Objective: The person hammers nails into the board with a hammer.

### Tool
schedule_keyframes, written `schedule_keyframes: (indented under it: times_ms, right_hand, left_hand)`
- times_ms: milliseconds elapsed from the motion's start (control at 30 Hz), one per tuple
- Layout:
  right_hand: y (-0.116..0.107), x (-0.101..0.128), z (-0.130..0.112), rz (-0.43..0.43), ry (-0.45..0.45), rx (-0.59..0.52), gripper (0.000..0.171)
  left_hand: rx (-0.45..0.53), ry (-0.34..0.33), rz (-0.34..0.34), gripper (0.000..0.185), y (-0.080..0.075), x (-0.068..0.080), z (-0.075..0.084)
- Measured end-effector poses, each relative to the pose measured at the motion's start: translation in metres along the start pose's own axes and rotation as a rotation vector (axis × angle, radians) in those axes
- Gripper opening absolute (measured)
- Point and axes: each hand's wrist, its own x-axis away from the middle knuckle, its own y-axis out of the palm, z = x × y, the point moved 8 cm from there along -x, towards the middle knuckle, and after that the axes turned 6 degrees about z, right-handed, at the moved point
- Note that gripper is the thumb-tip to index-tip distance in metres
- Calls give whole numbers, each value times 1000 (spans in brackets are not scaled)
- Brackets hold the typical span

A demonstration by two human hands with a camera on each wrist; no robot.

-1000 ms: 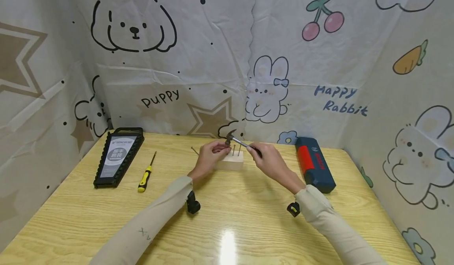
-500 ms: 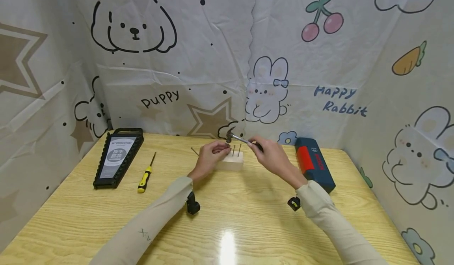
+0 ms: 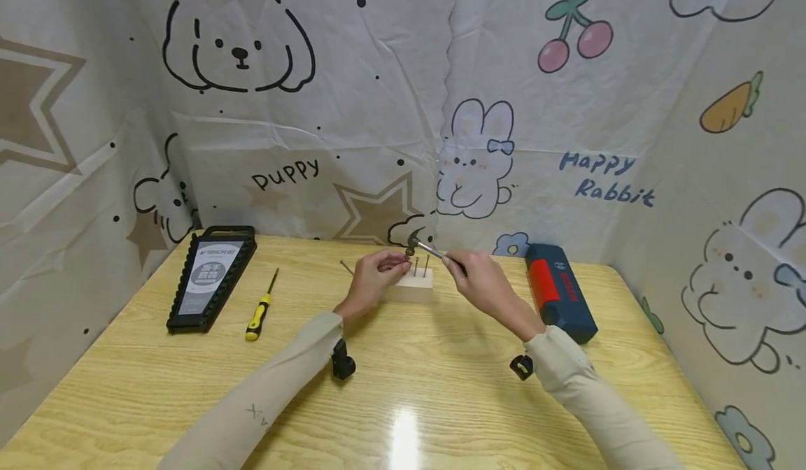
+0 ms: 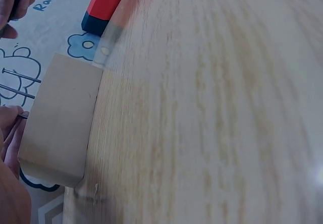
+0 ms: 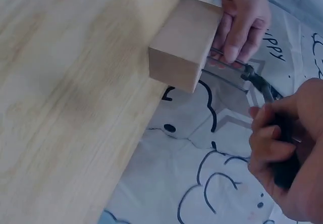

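A pale wooden block [image 3: 412, 292] lies on the table, with two nails [image 4: 21, 76] standing in its top. Thumb and fingers of my left hand [image 3: 368, 282] pinch another nail [image 4: 23, 116] upright at the block's top, left of those two; the fingers hide most of it. My right hand [image 3: 483, 282] grips a claw hammer [image 3: 428, 248] by its black handle. The hammer head is right above the pinched nail; whether they touch I cannot tell. In the right wrist view, the hammer head [image 5: 248, 73] is close to the left fingertips.
A further nail [image 3: 345, 267] shows left of the left hand. To the left are a yellow-black screwdriver [image 3: 258, 312] and a black wrench holder [image 3: 210, 281]. A blue-red case [image 3: 560, 292] lies at the right. Printed cloth [image 3: 378, 127] hangs behind the table [image 3: 403, 379].
The hammer head has moved slightly up and down over the pinched nail, with small shifts of my right hand. My left hand and the block have stayed in place.
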Motion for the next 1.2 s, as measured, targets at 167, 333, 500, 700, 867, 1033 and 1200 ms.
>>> schedule_keyframes:
  times_ms: [167,333,500,700,867,1033,1200]
  right_hand:
    - [-1,3,2,18,11,55,21]
    - [3,4,2,-24,12,33,21]
    - [6,5,4,-49,29,24,22]
    - [5,5,5,-47,17,18,23]
    - [-1,-1,2,-49,11,28,21]
    - [-21,-12,-11,38,-24,-22,21]
    - [-37,-12,-14,224,-36,-124,19]
  left_hand:
    - [14,5,0,18,1,1,1]
    - [7,18,6,17,0,0,1]
    - [4,11,10,16,0,0,-1]
    - [2,4,12,15,1,-1,-2]
    - [9,15,4,16,1,-2,-2]
    - [11,6,6,19,-3,1,-4]
    - [20,16,8,21,-5,3,-4]
